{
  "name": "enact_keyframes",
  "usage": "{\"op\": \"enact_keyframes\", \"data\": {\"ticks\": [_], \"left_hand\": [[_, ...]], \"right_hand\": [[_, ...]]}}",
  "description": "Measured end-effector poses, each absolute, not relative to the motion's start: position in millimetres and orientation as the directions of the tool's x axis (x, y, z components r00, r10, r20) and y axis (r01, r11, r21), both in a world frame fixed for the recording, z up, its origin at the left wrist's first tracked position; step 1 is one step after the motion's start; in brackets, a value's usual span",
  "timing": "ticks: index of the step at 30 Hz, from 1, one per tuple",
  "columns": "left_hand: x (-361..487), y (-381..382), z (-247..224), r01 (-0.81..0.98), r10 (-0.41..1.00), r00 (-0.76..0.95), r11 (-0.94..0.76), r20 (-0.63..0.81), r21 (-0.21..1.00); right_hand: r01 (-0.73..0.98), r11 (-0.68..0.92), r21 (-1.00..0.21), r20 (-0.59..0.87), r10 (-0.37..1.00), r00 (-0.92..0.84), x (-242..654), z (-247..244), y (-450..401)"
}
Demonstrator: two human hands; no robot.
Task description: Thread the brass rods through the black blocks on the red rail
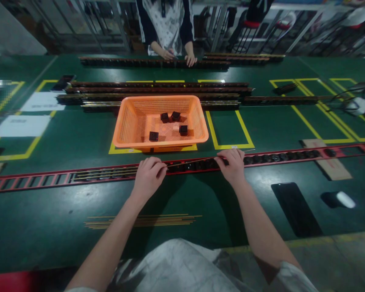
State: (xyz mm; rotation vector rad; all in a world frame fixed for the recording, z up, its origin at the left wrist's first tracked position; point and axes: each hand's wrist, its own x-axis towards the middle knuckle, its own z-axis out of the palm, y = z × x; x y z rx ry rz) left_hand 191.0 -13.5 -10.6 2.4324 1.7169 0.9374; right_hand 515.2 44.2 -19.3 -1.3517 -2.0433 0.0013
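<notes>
A long red slotted rail (292, 152) runs across the table in front of me, with black round parts (275, 157) seated in a row along its middle and right. Both my hands are over it. My left hand (150, 174) pinches one end of a thin brass-coloured rod (191, 162). Further along the same rod, my right hand (232, 165) has its fingers closed on it, the tip sticking out beyond. Similar rods (109, 173) lie in the rail left of my left hand. A loose bundle of rods (161, 221) rests on the table nearer to me.
An orange basket (161, 144) holding several black blocks (153, 136) stands just behind the rail. Finished-looking dark rails (158, 90) lie beyond it. To the right are a black phone (296, 209) and cardboard (331, 162). A co-worker's hands (190, 59) work across the table.
</notes>
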Motion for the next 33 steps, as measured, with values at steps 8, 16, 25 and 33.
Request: {"op": "enact_keyframes", "data": {"ticks": [8, 16, 25, 33], "left_hand": [[201.4, 2.2, -6.6, 0.854, 0.898, 0.211, -0.362, 0.386, 0.375], [210.9, 10.6, -5.3, 0.861, 0.913, 0.264, -0.369, 0.312, 0.350], [211.3, 14.1, -5.2, 0.874, 0.929, 0.295, -0.357, 0.225, 0.330], [211.6, 16.4, -1.8, 0.874, 0.933, 0.301, -0.352, 0.195, 0.334]], "right_hand": [[0.841, 0.407, -0.356, 0.537, 0.826, -0.172, 539.3, -20.6, 49.5], [0.841, 0.393, -0.372, 0.524, 0.837, -0.160, 548.8, -19.6, 47.4], [0.836, 0.417, -0.356, 0.553, 0.815, -0.171, 549.7, -16.5, 45.8], [0.837, 0.419, -0.351, 0.541, 0.821, -0.184, 549.2, -15.5, 43.3]]}}
